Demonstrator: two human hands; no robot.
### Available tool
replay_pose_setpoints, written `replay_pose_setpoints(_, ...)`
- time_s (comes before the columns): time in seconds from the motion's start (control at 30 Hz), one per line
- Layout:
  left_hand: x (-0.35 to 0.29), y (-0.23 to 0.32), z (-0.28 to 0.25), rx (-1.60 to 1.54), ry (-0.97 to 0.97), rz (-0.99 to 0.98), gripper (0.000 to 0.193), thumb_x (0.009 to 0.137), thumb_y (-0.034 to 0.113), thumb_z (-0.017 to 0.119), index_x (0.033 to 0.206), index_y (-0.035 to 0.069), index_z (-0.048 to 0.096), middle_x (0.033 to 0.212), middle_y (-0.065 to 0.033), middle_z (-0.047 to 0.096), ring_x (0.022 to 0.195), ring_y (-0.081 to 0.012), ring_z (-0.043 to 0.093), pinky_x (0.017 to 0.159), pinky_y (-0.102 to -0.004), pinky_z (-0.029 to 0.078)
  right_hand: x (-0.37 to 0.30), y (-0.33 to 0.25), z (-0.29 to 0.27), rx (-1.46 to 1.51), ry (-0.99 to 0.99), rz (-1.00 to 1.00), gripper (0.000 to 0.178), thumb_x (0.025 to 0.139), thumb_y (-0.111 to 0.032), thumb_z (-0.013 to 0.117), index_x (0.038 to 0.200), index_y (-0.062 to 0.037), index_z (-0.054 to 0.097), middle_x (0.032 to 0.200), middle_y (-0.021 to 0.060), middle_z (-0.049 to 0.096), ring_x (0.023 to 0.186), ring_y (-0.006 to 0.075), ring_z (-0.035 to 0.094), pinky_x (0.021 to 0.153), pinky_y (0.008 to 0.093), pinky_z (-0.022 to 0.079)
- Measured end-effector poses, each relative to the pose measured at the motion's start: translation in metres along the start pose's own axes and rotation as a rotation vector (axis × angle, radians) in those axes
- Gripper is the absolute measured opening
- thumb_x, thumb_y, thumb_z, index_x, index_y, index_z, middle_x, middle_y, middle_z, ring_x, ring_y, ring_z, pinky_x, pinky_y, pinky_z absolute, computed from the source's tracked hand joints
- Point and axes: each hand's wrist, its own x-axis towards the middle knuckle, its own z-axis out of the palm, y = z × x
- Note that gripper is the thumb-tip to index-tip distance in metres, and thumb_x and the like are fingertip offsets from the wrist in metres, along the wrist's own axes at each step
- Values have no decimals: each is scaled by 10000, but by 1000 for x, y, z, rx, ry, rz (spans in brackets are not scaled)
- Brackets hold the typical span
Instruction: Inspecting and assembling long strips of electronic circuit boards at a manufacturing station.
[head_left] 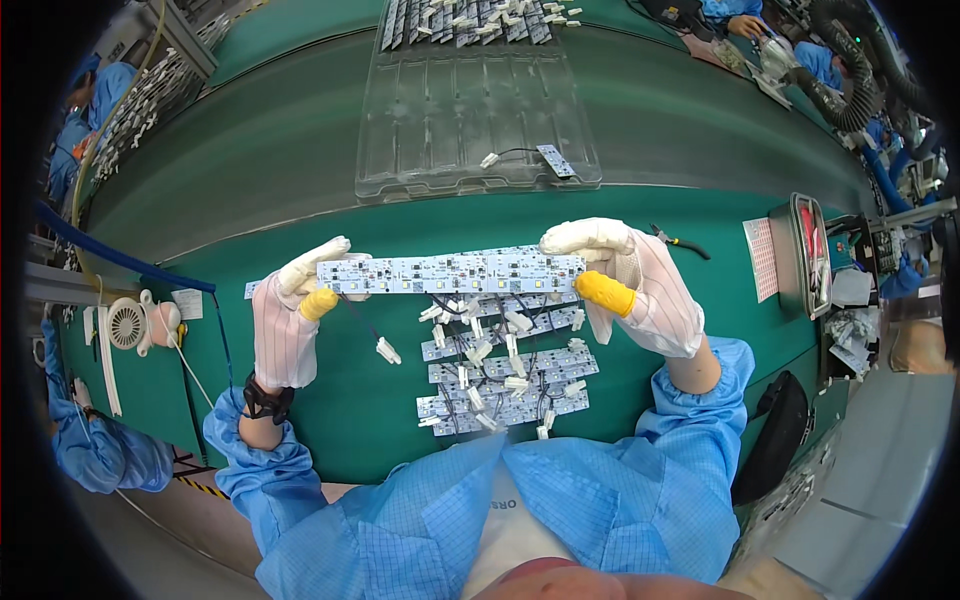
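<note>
A long white LED circuit board strip is held level above the bench between both hands. My left hand, in a white striped glove with a yellow thumb cover, grips its left end. At the other end, my right hand, gloved the same way, pinches it between thumb and fingers. A dark wire with a white connector dangles below the strip's left part. Beneath and nearer to me, several similar boards with wires and white connectors lie in a stack of rows on the green mat; the held strip hides part of them.
Behind, a clear plastic tray carries one small wired board, with many boards at its far end. To the right are pliers, a printed sheet and a metal box. A small fan stands left. Co-workers sit beyond.
</note>
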Motion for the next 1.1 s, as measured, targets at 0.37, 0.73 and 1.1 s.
replay_pose_setpoints(0.37, -1, 1, 0, -24, -15, -7, 667, 851, 515, 591, 1201, -51, 545, 1007, -130, 652, 832, -142, 621, 767, -249, 484, -1, 0, -2, -62, -21, 30, 468, 842, -235, 623, 1200, 42, 505, 1010, 128, 630, 579, 75, 556, 440, 173, 424)
replay_pose_setpoints(0.73, 0, -4, -3, 5, 26, -6, 653, 833, 485, 632, 1207, -43, 542, 1011, -125, 645, 841, -130, 584, 767, -264, 454, 2, 3, -2, -44, -30, -51, 449, 835, -182, 641, 1196, 47, 506, 985, 141, 631, 531, 87, 535, 407, 189, 399)
replay_pose_setpoints(1.1, -14, 13, -1, -141, 42, 14, 541, 788, 307, 692, 1182, -42, 569, 1000, -149, 679, 967, -206, 643, 862, -295, 488, 9, 8, 4, -115, 143, -4, 734, 747, -476, 661, 1192, 83, 493, 727, 33, 578, 464, 48, 460, 602, 159, 336)
